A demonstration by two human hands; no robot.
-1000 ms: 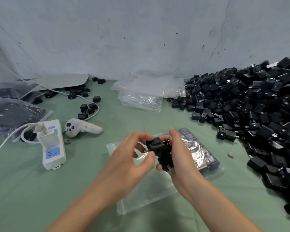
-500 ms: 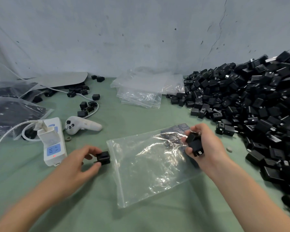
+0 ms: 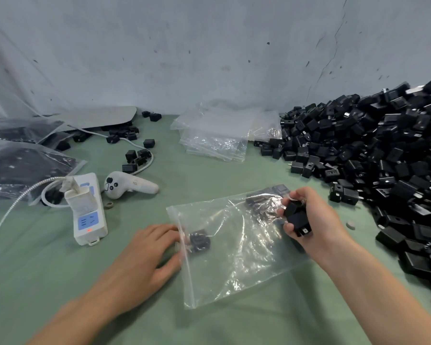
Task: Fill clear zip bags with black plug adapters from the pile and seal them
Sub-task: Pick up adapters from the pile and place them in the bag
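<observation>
A worker's left hand [image 3: 147,255] lies at the mouth of a clear zip bag [image 3: 239,265], fingers nearly straight and spread. A single black adapter [image 3: 199,241] sits just past the fingertips inside the film; whether they touch it cannot be told. The bag lies flat on the green-clothed table [image 3: 60,282]. Its long axis runs from the zip strip at the left hand away to the right and slightly back, so the next push likely goes rightward, from the left hand. Over the bag's far end the right hand [image 3: 314,220] is curled tight round a clutch of adapters [image 3: 296,221], blocky, matt and hard-edged. The film is thin, glossy and wrinkled. The loose pile [image 3: 383,158] rises just beyond the right hand. Spare bags [image 3: 217,140] sit at the back, a white power strip [image 3: 87,212] and controller [image 3: 130,186] to the left.
</observation>
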